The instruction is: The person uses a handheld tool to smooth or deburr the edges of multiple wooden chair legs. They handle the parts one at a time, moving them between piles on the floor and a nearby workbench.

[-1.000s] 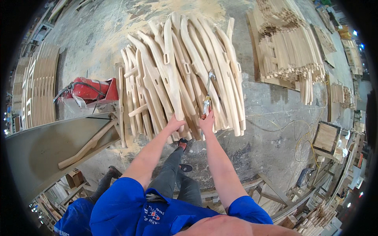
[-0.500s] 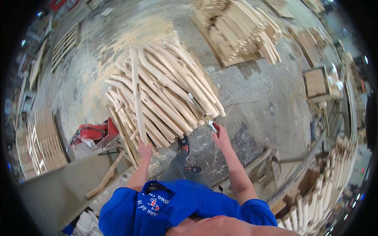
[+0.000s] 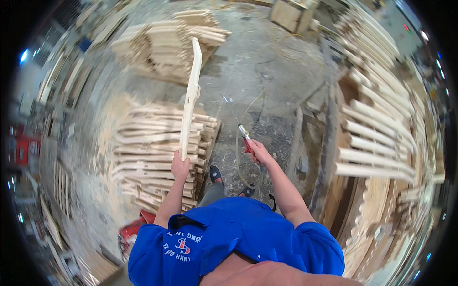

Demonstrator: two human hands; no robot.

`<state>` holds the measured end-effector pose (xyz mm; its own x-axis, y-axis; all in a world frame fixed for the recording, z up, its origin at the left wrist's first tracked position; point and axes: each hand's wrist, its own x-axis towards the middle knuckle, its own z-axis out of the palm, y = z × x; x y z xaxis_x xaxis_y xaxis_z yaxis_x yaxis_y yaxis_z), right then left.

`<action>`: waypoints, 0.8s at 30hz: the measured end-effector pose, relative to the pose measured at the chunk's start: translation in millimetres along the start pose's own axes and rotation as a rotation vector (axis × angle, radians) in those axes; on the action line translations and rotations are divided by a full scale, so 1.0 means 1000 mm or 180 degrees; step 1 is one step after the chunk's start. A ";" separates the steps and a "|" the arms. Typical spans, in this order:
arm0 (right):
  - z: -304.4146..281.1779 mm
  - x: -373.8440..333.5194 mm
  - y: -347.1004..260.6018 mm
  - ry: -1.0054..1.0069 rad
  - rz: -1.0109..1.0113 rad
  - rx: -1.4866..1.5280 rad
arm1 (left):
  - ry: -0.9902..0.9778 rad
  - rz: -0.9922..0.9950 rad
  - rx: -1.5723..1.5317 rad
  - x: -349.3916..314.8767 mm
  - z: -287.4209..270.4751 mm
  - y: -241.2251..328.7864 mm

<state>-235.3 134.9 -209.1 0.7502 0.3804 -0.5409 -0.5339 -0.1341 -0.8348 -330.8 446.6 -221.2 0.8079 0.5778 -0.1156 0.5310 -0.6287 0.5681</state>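
Observation:
My left hand [image 3: 180, 167] is closed round the lower end of a long pale wooden chair leg [image 3: 189, 112], bent near its far tip, with a slot cut midway. The leg points away from me, above a stack of similar wooden pieces [image 3: 148, 155] on the floor. My right hand [image 3: 259, 152] grips the red handle of an air blow gun [image 3: 244, 131], its thin nozzle angled forward and left, apart from the leg. A pale air hose [image 3: 237, 159] loops over the floor beside the gun.
To the right, many pale wooden pieces [image 3: 374, 148] lie across a long wooden rack. Another wood stack [image 3: 162, 45] stands at the far left, and a box-like wooden stand [image 3: 292, 15] at the far edge. A red object [image 3: 131, 231] is near my left elbow.
My view has turned to the right, bringing the wood-laden rack closer. My left hand has raised the chair leg away from the stack; the blow gun stays in my right hand.

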 end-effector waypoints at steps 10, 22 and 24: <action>-0.070 -0.046 -0.001 0.0626 0.0264 0.0911 | -0.0471 0.1486 0.0525 0.021 0.024 0.083; -0.040 -0.054 0.092 0.2360 -0.0091 -0.0630 | -0.0623 0.2245 0.0092 0.075 0.020 0.155; -0.034 -0.062 0.113 0.2516 0.0441 -0.0853 | -0.0717 0.2660 -0.0173 0.072 0.013 0.185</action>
<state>-328.9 65.0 -273.6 0.7901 -0.3940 -0.4696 -0.6055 -0.3827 -0.6978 -170.8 364.9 -135.0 0.9622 -0.1829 0.2019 -0.2677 -0.7721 0.5764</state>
